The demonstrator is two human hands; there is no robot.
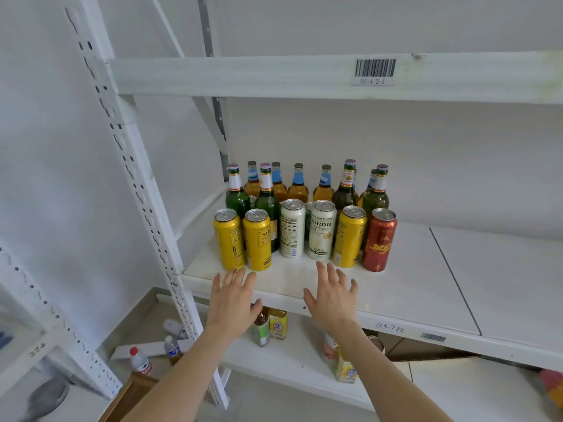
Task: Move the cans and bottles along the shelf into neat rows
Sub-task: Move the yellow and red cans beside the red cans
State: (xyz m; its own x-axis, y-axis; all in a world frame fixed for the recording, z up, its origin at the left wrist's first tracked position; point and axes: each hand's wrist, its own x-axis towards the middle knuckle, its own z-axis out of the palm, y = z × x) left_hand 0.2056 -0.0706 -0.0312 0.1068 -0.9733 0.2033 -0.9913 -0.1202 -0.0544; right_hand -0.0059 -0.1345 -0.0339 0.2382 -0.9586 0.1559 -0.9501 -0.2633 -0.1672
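On the white shelf point(411, 278) a front row of cans stands upright: two yellow cans point(240, 240) at the left, two white cans point(306, 228) in the middle, another yellow can point(349, 236), and a red can point(379, 240) at the right. Behind them stand green bottles point(237, 193) and amber bottles with blue labels point(298, 185). My left hand point(233, 301) hovers flat just in front of the two yellow cans, fingers spread, holding nothing. My right hand point(332, 295) is also flat and spread, just below the white cans, touching none of them.
The right half of the shelf is bare. A white upright post point(143, 190) stands left of the cans. The beam above point(304, 76) carries a barcode label. Below, a lower shelf point(289, 360) holds several drinks; plastic bottles point(140, 360) stand on the floor at the left.
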